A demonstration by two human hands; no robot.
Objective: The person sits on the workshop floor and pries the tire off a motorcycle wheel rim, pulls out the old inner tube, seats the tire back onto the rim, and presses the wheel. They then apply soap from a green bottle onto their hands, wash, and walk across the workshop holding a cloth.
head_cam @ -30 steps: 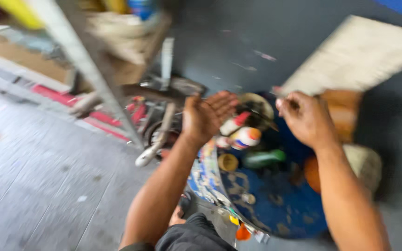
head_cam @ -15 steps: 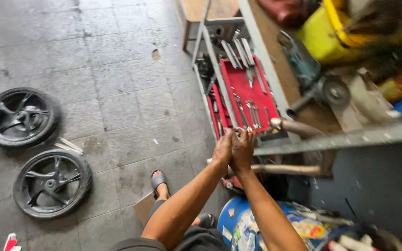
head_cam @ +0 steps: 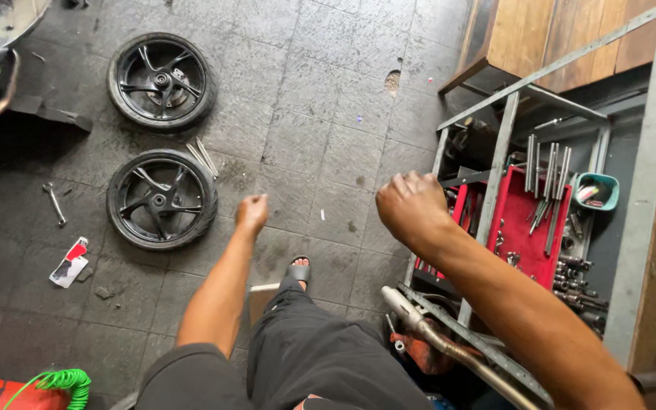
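The left hand (head_cam: pixel 252 213) hangs loosely curled over the tiled floor (head_cam: pixel 320 114), holding nothing, near the closer of two black wheels (head_cam: pixel 162 200) that lie flat; the other wheel (head_cam: pixel 162 80) lies beyond it. The right hand (head_cam: pixel 413 209) is closed in an empty fist just beside a metal rack (head_cam: pixel 499 144), whose red tool tray (head_cam: pixel 525 224) holds wrenches and sockets
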